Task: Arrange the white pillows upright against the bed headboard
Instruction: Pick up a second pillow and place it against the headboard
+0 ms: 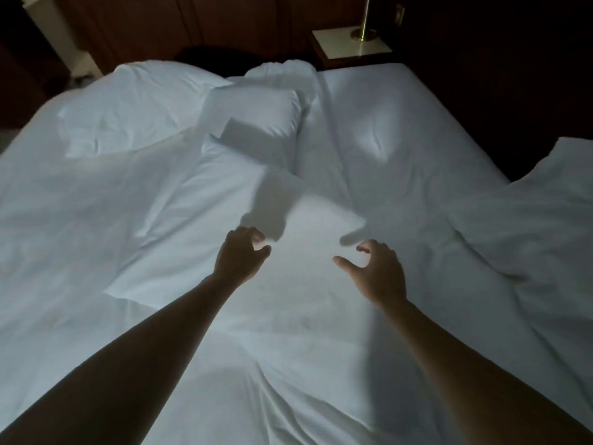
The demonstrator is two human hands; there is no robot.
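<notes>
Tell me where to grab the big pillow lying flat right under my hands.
Probably grip the near pillow by its two long side edges, left hand and right hand coming from above: it lies flat, lengthwise toward the headboard, ready to tip upright.

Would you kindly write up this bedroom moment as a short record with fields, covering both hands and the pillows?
setting: dim room, bed in white linen
left hand: fingers curled, over the near pillow, nothing in its grip
right hand: open, thumb spread, over the same pillow, empty
near pillow: lying flat, mid-bed
far pillow: lying flat, beyond the near one
headboard: dark wood, no pillow upright against it
nightstand: far right, brass lamp base on top
</notes>
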